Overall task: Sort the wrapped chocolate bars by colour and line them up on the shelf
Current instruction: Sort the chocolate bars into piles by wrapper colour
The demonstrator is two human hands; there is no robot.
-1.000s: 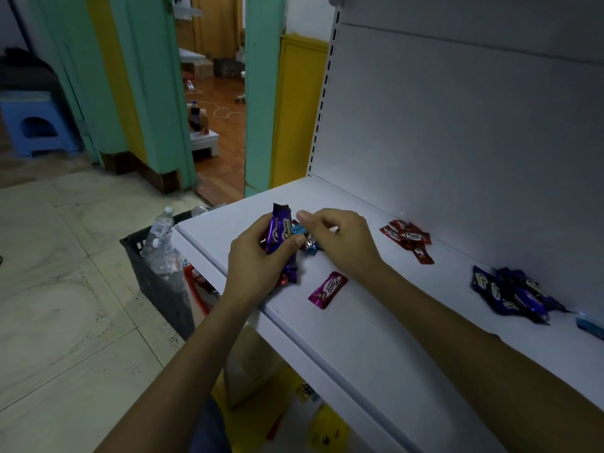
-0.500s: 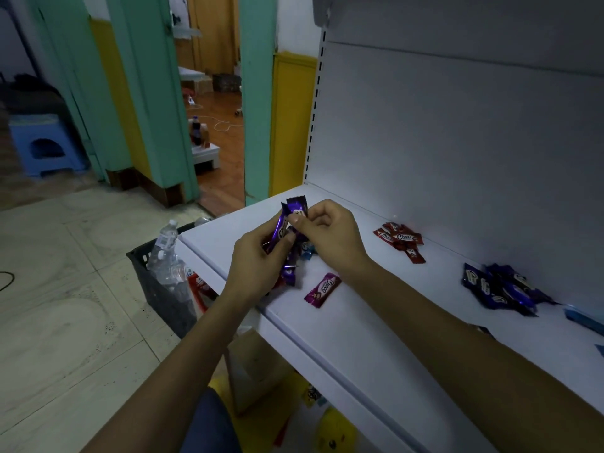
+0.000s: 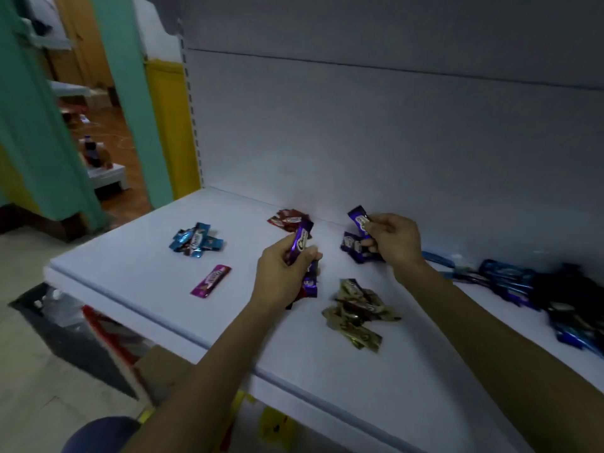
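The white shelf (image 3: 130, 273) fills most of the head view, its pale back panel (image 3: 359, 125) rising behind it. Below its left end stands a black crate (image 3: 39, 315) with clear bottles in it.

Both forearms reach in over the shelf's front edge. The left hand (image 3: 281, 276) is raised over the middle of the shelf, its fingers (image 3: 310, 254) curled round a small bunch of purple bars (image 3: 301, 245), one end sticking up and others hanging below the palm. The right hand (image 3: 397, 240) is near the back panel, its fingers (image 3: 379, 220) and thumb pinching a single purple bar (image 3: 358, 220) by one end, just above a small purple heap (image 3: 353, 251) lying on the shelf.

The other chocolate bars lie on the shelf in loose heaps by colour: a dark blue heap (image 3: 562, 299) at the far right, a gold heap (image 3: 356, 317) between the two forearms, a light blue heap (image 3: 196, 242) toward the left, and a red heap (image 3: 287, 220) against the back panel behind the left hand. One pink bar (image 3: 210, 281) lies alone near the front edge, just in front of the light blue heap.
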